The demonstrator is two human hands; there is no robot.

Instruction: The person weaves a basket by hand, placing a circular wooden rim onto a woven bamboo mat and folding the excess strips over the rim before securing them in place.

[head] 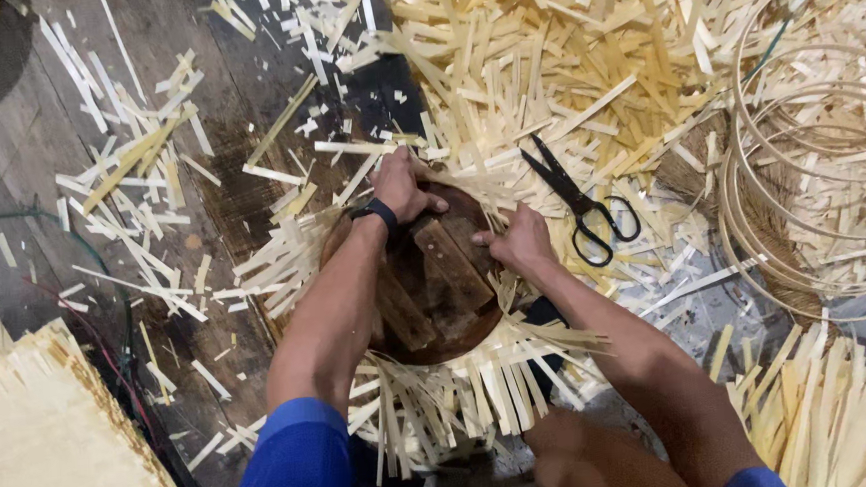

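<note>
A round dark wooden mould (435, 283) with crossed slats lies low in the middle of the head view, ringed by loose pale bamboo strip ends (462, 392) that fan out around it. My left hand (400, 187), with a dark band on the wrist, presses down on the mould's far left rim and on the strips there. My right hand (520, 240) grips the mould's right rim, fingers curled over the strips. Black scissors (583, 209) lie shut on the cuttings just beyond my right hand.
A deep heap of cut bamboo strips (582, 54) covers the top centre and right. Several thin bamboo hoops (818, 150) are stacked at the right. A woven bamboo sheet (45, 448) lies at the lower left on the dark plank floor (8, 179). My knee (586, 455) is below.
</note>
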